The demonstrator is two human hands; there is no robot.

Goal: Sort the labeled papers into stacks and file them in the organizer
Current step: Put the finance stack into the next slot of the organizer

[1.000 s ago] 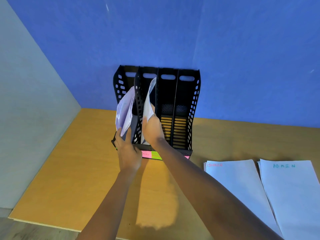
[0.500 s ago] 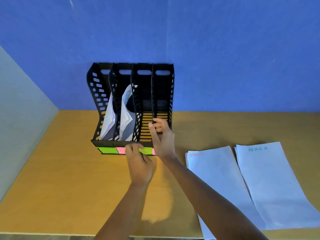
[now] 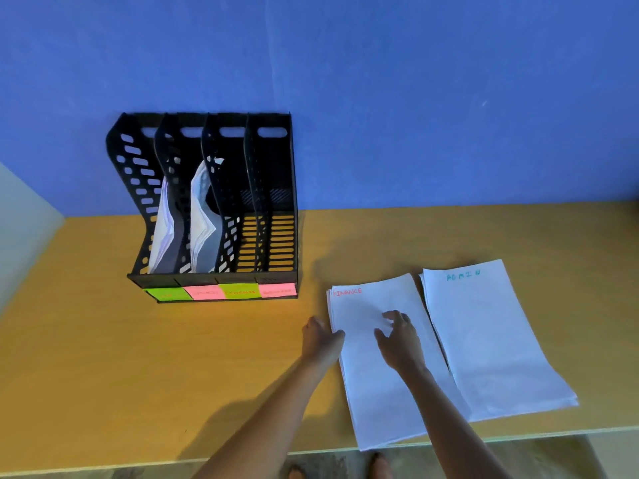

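Both hands, left (image 3: 321,337) and right (image 3: 397,337), rest open on the FINANCE stack (image 3: 377,392), gripping nothing; careless lifting could fan its sheets beside the organizer (image 3: 211,216).

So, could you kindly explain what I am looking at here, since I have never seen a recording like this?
There is no machine here: a person wears a camera on the head, so this one view looks forward and down at their own two bare hands. On the wooden table stands a black organizer with four slots; the two left slots hold papers, the two right ones look empty. Coloured sticky labels run along its front. Beside it lie two paper stacks, the FINANCE stack and the ADMIN stack. The left hand touches the FINANCE stack's left edge and the right hand rests on top of it. Nothing is lifted yet.
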